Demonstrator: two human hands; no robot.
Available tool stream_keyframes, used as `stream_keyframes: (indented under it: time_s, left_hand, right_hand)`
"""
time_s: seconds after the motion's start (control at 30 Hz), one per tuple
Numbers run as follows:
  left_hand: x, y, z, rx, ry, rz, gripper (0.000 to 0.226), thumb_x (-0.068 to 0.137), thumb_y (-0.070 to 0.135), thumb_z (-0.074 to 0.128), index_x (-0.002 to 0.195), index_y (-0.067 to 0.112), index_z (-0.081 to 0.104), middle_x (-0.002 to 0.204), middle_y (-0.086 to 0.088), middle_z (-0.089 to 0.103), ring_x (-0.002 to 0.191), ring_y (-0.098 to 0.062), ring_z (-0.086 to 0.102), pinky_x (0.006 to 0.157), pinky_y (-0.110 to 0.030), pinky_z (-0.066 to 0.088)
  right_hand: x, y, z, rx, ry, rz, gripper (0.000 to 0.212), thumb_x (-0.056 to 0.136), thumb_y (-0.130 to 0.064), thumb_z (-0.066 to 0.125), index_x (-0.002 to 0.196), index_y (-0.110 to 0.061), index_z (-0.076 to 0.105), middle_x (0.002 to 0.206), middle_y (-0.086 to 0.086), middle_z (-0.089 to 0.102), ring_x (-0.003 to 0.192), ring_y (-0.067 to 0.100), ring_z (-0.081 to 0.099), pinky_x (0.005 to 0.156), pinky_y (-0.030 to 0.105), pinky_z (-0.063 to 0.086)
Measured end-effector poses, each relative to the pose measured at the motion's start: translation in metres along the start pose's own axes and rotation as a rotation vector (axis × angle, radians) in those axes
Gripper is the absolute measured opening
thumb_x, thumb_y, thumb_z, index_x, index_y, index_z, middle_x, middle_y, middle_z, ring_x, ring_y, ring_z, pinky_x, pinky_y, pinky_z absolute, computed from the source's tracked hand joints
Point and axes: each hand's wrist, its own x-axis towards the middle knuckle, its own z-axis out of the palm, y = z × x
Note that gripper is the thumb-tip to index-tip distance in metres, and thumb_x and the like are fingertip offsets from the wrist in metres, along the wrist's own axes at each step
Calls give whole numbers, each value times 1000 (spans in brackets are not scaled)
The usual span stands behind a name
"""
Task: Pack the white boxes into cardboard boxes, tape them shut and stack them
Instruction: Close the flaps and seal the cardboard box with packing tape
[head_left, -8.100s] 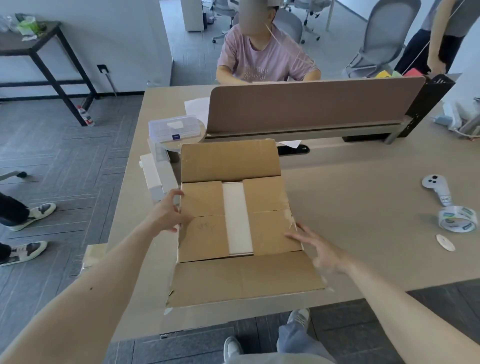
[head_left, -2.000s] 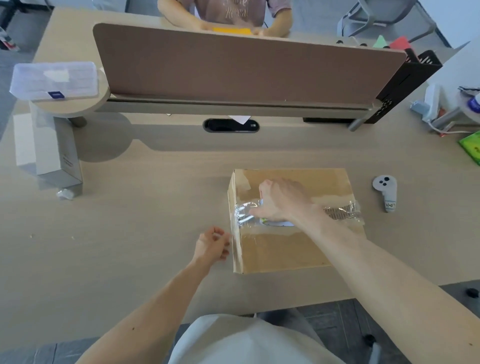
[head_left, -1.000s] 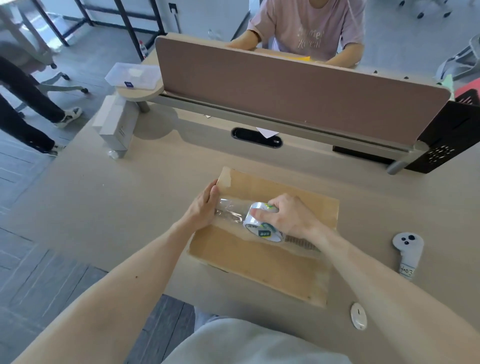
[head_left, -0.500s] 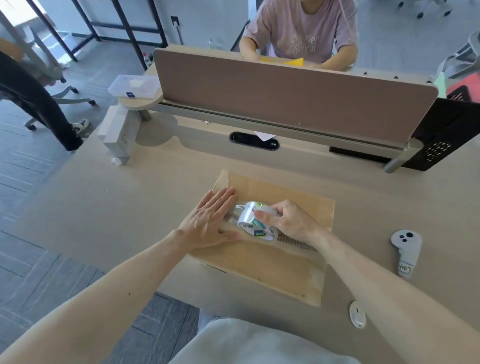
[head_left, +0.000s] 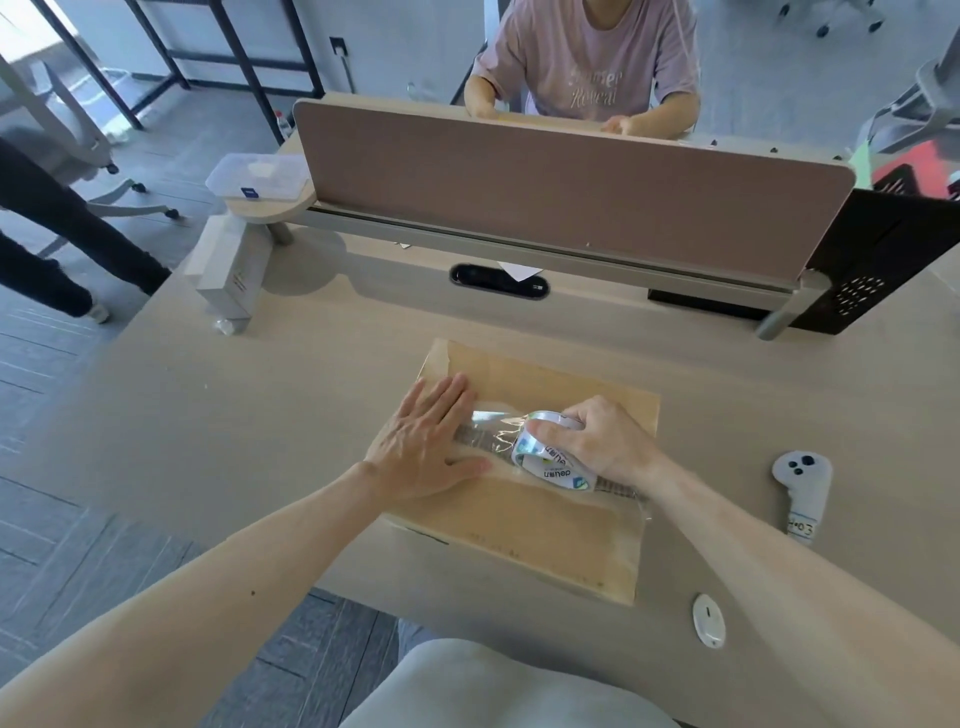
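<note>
"Head view only, so: how far along is the packing?"

"One cardboard box lies closed on the bench, near and middle, and it is partway through taping. A clear strip, wrinkled in places, lies along its top seam. The left hand presses flat on the left end of the box, fingers straight. The right hand grips the tape roll on the box top, fingers curled round it. I'd judge the strip needs freeing from the roll and smoothing down before any stacking."

"More to pack?"

"Some white boxes stand at the far left of the bench, well apart from this one (how many, I cannot tell), so probably another round. No stack shows."

"Room to move?"

"Open bench lies left of the box and beyond it. Its near side sits close to the bench's near edge, so a pull toward the body could slide it off. On the right, a controller lies near the box and a small white disc lies by its near right corner. The divider screen closes off the far side."
</note>
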Motion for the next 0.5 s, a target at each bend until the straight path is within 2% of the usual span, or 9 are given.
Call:
stream_keyframes:
  time_s: [0.13, 0.27, 0.37, 0.5]
  left_hand:
    - [4, 21, 5, -45, 26, 26, 105, 86, 85, 30, 161, 17, 3, 167, 4, -4, 154, -10, -6, 126, -35, -2]
    - [3, 20, 6, 11, 11, 19, 104, 86, 86, 25, 161, 17, 0, 167, 5, -7, 153, -9, -9, 126, -36, 1]
    - [5, 19, 6, 13, 7, 21, 105, 86, 87, 22, 161, 17, 0, 167, 6, -8, 154, -10, -8, 126, -36, 0]
    - [4, 19, 6, 10, -4, 31, 105, 84, 88, 15, 160, 17, 0, 167, 5, -7, 154, -10, -7, 126, -36, 1]
  right_hand:
    - [5, -9, 1, -66, -23, -6, 64, 86, -57, 63, 47, -11, 41, 41, -1, 48, 45, 17, 46, 51, 28, 36]
    - [3, 0, -2, 7, -69, 6, 60, 85, -53, 65, 56, -3, 49, 46, -3, 53, 50, 17, 49, 57, 31, 39]
    - [-1, 4, -3, 31, -61, 20, 66, 79, -62, 66, 53, -6, 42, 52, 3, 50, 50, 18, 43, 55, 30, 33]
    - [-6, 9, -20, -166, -68, 86, 65, 70, -72, 60, 53, -13, 39, 49, -4, 38, 47, 17, 34, 52, 29, 27]
